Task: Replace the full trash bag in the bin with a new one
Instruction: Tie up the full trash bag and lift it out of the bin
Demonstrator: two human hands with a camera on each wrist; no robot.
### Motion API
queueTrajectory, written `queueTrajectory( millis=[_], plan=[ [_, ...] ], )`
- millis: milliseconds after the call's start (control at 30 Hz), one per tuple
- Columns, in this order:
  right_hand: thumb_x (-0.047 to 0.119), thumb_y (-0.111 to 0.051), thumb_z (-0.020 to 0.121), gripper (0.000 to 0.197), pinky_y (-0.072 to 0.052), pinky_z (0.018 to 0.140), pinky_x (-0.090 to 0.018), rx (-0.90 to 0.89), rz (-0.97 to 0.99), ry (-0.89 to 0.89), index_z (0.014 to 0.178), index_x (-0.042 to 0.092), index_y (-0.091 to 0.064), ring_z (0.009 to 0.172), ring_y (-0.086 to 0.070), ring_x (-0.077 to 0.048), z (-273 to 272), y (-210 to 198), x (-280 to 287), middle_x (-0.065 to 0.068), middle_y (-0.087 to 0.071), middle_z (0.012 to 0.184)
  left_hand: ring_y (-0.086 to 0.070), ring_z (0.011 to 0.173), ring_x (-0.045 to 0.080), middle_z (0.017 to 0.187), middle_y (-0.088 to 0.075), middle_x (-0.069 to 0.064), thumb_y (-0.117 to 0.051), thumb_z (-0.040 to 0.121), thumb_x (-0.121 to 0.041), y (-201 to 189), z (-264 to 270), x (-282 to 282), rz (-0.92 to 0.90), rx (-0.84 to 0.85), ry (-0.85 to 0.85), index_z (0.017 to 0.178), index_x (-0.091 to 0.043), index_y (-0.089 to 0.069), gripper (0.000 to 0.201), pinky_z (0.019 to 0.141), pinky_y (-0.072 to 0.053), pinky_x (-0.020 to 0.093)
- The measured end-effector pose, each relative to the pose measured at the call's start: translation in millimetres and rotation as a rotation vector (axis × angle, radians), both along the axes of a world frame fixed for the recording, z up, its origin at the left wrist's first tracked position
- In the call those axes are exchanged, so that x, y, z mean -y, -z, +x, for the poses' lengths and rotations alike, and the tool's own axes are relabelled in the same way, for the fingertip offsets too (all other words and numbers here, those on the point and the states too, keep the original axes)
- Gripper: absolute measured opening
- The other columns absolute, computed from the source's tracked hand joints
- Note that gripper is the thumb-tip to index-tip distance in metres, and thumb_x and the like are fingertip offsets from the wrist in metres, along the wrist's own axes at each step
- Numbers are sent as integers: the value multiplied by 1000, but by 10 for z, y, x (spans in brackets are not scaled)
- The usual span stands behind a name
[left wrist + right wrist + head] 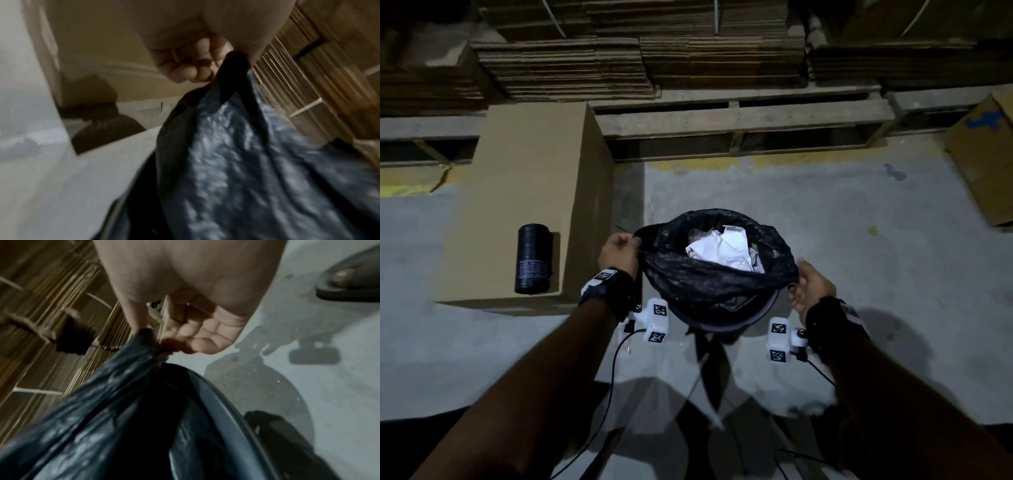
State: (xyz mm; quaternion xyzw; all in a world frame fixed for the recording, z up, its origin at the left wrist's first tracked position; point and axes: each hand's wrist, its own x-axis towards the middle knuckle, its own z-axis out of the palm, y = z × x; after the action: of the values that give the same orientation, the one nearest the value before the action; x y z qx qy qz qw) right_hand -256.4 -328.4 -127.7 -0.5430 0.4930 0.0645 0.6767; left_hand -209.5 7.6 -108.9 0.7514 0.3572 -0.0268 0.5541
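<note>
- The full black trash bag (717,274) sits in the bin (722,323) at the lower centre of the head view, with its mouth open and crumpled white paper (722,248) heaped at the top.
- The left hand (619,253) has its fingers (191,71) curled tight round a gathered corner of the bag's rim. This grip looks secure.
- The right hand (810,286) only pinches the opposite corner between thumb and fingertips (172,344), with the other fingers loose. The thin plastic could slip out of the pinch once the load comes on.
- If one side lets go during the lift, the bag would likely tip and spill paper onto the concrete floor (859,212).
- Stretched film pulled from two small points may tear under the weight.
- The bin looks light, so it could rise with the bag or topple.
- The roll of new bags (533,258) lies on the cardboard box (517,178) at left centre, near the left hand. A swinging bag might knock it off.
</note>
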Motion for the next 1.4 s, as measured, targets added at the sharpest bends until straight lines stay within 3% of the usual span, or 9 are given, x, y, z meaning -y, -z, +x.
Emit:
queueTrajectory(
  millis=[133,267,433,533,733,867,1100,1233,1400],
  plan=[
    [34,-76,75,25,-55,62,-33,-43,-150,-149,64,12,-72,60,-62,-23,257,-58,51,1,-70,61,-66,89,24,95,-73,5,-71,78,-36,-98,79,87,55,-95,152,81,-21,-70,16,90,-52,30],
    [11,-66,83,18,-40,51,-26,174,-81,-39,65,15,-66,55,-47,-20,502,-269,90,-2,-59,59,-69,82,21,81,-74,1,-69,71,-32,-151,190,114,-11,61,82,71,-27,-73,6,92,-54,38],
    [54,-79,63,50,-54,83,-32,51,-348,-443,93,14,-72,84,-67,-21,767,-305,112,-2,-72,91,-68,88,21,93,-74,0,-73,71,-43,-124,260,133,54,-69,209,89,-23,-73,27,91,-53,33],
    [31,-76,78,16,-51,83,-26,73,-492,-612,87,19,-71,82,-65,-18,876,-394,5,-1,-70,88,-68,95,22,102,-73,4,-71,79,-26,-172,285,170,102,-113,278,97,-20,-74,20,93,-53,32],
    [-8,-50,84,15,-52,64,-20,289,40,-756,85,-2,-64,66,-65,-17,923,-593,-100,-8,-66,69,-59,52,8,57,-66,-4,-43,85,9,-468,210,145,-395,104,272,65,-8,-64,34,49,-45,13],
    [6,-71,78,9,-51,77,-31,245,-128,-822,87,7,-70,71,-67,-20,934,-511,-122,-7,-71,77,-56,70,20,74,-65,3,-61,88,-19,-339,211,44,-340,26,264,84,-13,-67,9,60,-42,25],
    [46,-75,77,39,-47,80,-28,57,-638,-867,98,14,-70,89,-61,-26,1163,-557,-365,-8,-67,93,-63,95,32,106,-67,14,-62,75,-65,-335,626,163,-154,-179,275,94,-11,-64,57,94,-49,44],
    [36,-72,82,26,-46,80,-24,-30,-711,-871,100,16,-75,95,-65,-31,1301,-594,-422,-12,-72,104,-57,113,39,130,-58,18,-60,80,-62,-299,873,280,94,-330,511,130,-7,-54,74,99,-46,50],
    [24,-69,85,23,-45,96,-25,55,-692,-772,107,19,-73,109,-62,-32,1293,-565,-435,-10,-69,116,-65,98,35,110,-68,17,-69,79,-47,-176,989,320,225,-411,602,110,-3,-66,54,87,-52,37]
  ],
)
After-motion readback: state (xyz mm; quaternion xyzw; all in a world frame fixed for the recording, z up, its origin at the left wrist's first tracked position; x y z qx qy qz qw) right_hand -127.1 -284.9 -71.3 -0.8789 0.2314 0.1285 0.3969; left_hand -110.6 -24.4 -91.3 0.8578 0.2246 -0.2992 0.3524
